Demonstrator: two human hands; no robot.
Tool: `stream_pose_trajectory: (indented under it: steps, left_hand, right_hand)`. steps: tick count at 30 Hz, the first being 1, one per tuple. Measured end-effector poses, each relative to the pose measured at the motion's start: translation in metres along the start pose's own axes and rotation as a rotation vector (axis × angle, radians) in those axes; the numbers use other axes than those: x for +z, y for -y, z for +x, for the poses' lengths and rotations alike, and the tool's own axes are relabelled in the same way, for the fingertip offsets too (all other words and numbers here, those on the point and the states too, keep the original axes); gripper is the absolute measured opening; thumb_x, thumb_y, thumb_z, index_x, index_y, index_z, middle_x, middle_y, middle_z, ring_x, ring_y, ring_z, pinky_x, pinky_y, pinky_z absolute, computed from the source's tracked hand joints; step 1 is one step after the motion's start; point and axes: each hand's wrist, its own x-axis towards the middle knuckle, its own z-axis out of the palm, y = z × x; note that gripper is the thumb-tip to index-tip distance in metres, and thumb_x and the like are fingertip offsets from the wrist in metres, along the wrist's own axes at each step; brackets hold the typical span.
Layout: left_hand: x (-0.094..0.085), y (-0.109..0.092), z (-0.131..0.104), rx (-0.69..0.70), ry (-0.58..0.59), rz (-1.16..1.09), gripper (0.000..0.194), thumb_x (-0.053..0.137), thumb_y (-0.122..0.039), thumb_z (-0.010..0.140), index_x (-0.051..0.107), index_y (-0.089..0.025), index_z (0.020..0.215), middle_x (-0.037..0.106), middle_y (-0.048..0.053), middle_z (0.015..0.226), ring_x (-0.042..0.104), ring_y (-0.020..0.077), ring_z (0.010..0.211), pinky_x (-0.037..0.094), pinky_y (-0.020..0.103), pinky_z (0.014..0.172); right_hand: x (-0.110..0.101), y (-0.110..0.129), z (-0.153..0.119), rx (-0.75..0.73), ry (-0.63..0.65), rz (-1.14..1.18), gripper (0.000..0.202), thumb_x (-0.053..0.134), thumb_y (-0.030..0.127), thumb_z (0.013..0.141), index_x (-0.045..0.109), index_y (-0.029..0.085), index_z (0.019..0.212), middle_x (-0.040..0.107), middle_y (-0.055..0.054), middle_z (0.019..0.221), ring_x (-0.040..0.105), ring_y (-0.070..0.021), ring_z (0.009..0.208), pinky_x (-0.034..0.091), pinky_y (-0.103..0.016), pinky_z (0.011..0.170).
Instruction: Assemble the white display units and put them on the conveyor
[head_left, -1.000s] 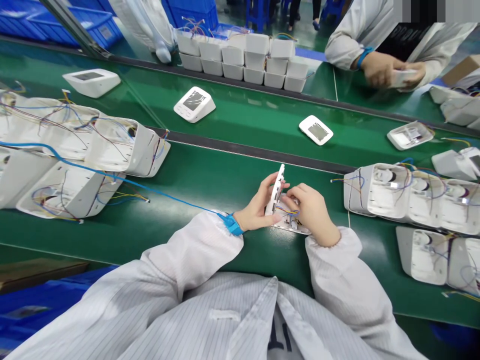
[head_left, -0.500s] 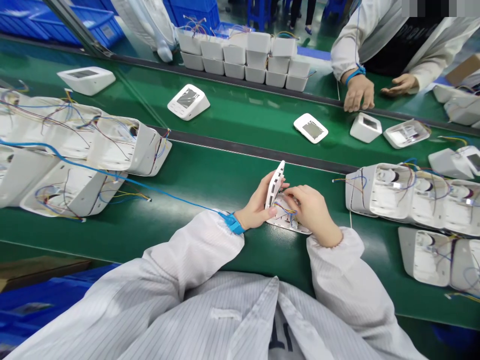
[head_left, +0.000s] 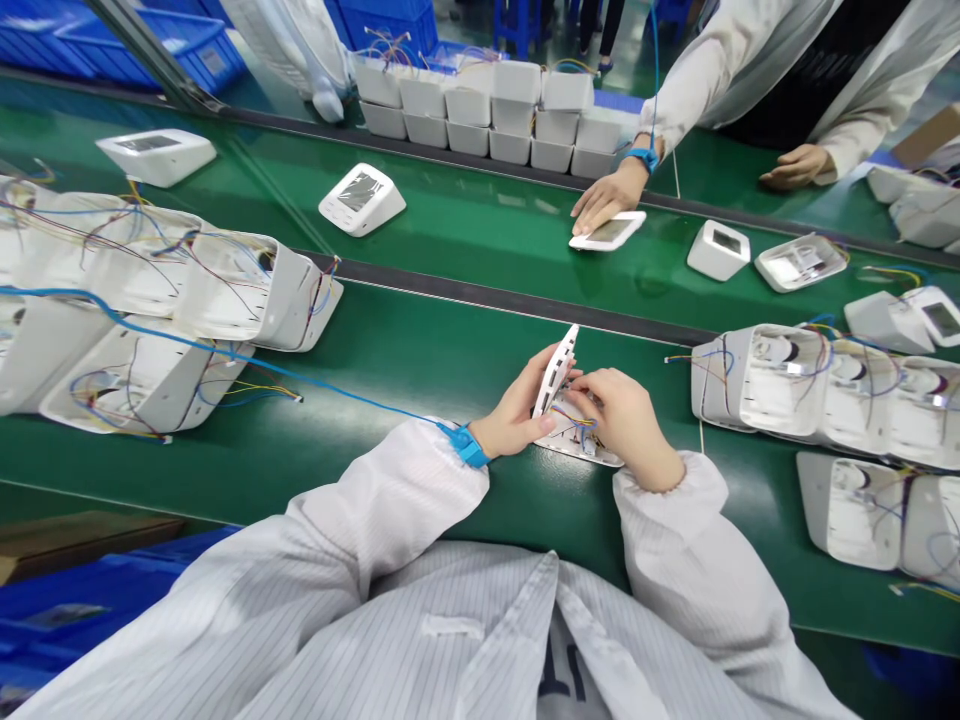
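My left hand (head_left: 517, 405), with a blue strap at its wrist, is closed round a white front panel (head_left: 556, 370) held tilted on edge. Below and right of the panel lies an open white housing (head_left: 577, 452) on the green bench, with coloured wires (head_left: 576, 415) running inside it. My left thumb rests by the housing's left edge. Over the housing, my right hand (head_left: 619, 410) has its fingers bent together between panel and wires; what its fingertips pinch is hidden.
Wired white housings stand at left (head_left: 232, 290) and right (head_left: 787, 385). White devices (head_left: 363, 199) lie on the green belt (head_left: 465, 235) beyond a dark rail. Across it, another person's hand (head_left: 611, 195) touches a white panel (head_left: 609, 231). A blue cord (head_left: 337, 385) crosses to my left wrist.
The other person's hand has moved left onto the white panel, which has turned. Devices on the belt have shifted slightly left. My left hand's panel has tilted slightly right.
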Motion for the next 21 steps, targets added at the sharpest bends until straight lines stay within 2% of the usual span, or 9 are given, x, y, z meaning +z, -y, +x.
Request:
stream_pose_trajectory:
  steps: [6, 13, 18, 21]
  left_hand:
    - [-0.0007, -0.0008, 0.0008, -0.001, 0.024, 0.031, 0.081, 0.067, -0.053, 0.083, 0.031, -0.027, 0.151, 0.042, 0.015, 0.150, 0.042, 0.0347, 0.139, 0.035, 0.051, 0.115]
    - [0.0004, -0.0048, 0.0039, -0.028, 0.052, 0.085, 0.081, 0.067, -0.055, 0.082, 0.034, -0.026, 0.150, 0.047, 0.014, 0.148, 0.045, 0.0338, 0.138, 0.034, 0.048, 0.116]
    - [0.0007, -0.0072, 0.0069, 0.034, 0.144, 0.158, 0.076, 0.062, -0.049, 0.088, 0.030, -0.026, 0.153, 0.037, 0.013, 0.156, 0.041, 0.0334, 0.141, 0.033, 0.047, 0.117]
    - [0.0010, -0.0081, 0.0089, 0.073, 0.155, 0.192, 0.078, 0.062, -0.049, 0.087, 0.028, -0.025, 0.153, 0.036, 0.013, 0.157, 0.042, 0.0332, 0.140, 0.034, 0.046, 0.117]
  right_hand:
    - [0.0006, 0.0001, -0.0011, -0.048, -0.051, 0.025, 0.017, 0.054, 0.027, 0.097, 0.068, 0.022, 0.088, 0.070, -0.005, 0.087, 0.058, -0.0212, 0.083, 0.045, -0.034, 0.075]
    - [-0.0021, 0.0032, -0.0019, -0.080, -0.040, -0.029, 0.021, 0.050, 0.022, 0.097, 0.067, 0.020, 0.084, 0.068, -0.005, 0.082, 0.055, -0.0202, 0.081, 0.043, -0.033, 0.072]
    - [-0.0033, 0.0044, -0.0024, -0.107, -0.055, -0.045, 0.023, 0.049, 0.020, 0.097, 0.066, 0.019, 0.082, 0.065, -0.005, 0.077, 0.053, -0.0190, 0.077, 0.041, -0.031, 0.069]
    - [-0.0034, 0.0046, -0.0019, -0.111, -0.063, -0.054, 0.025, 0.048, 0.021, 0.097, 0.065, 0.019, 0.080, 0.064, -0.004, 0.075, 0.052, -0.0185, 0.074, 0.040, -0.031, 0.067]
